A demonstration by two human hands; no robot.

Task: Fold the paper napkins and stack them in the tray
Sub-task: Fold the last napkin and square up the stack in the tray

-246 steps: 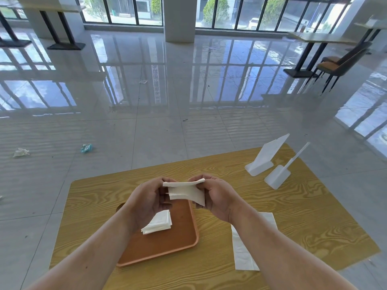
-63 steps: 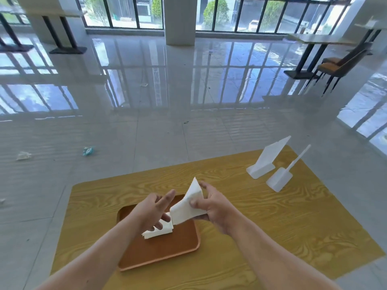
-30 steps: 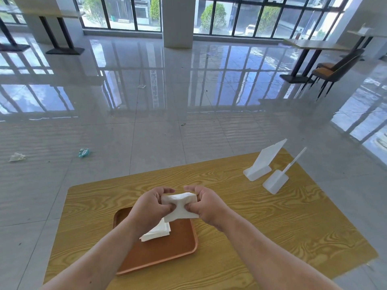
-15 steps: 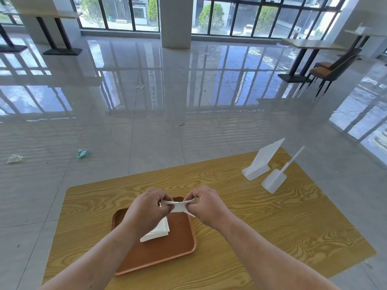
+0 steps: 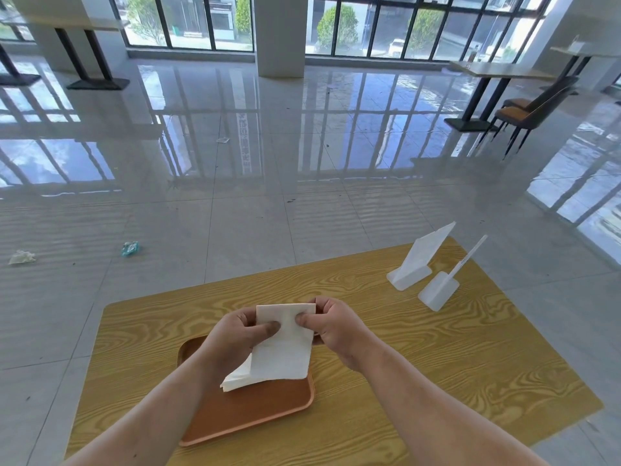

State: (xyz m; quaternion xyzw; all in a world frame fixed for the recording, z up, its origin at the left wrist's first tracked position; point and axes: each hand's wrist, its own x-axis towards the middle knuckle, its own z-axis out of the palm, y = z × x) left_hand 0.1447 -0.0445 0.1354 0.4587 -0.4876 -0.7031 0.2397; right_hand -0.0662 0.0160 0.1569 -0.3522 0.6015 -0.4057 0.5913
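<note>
White napkin pinched at its top edge by both hands' fingers, above tray.

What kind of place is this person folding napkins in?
Probably a cafeteria or canteen dining hall. A wooden table carries a serving tray and white tabletop sign stands, another table with chairs stands across a wide shiny tiled floor, and tall windows line the far wall.
</note>
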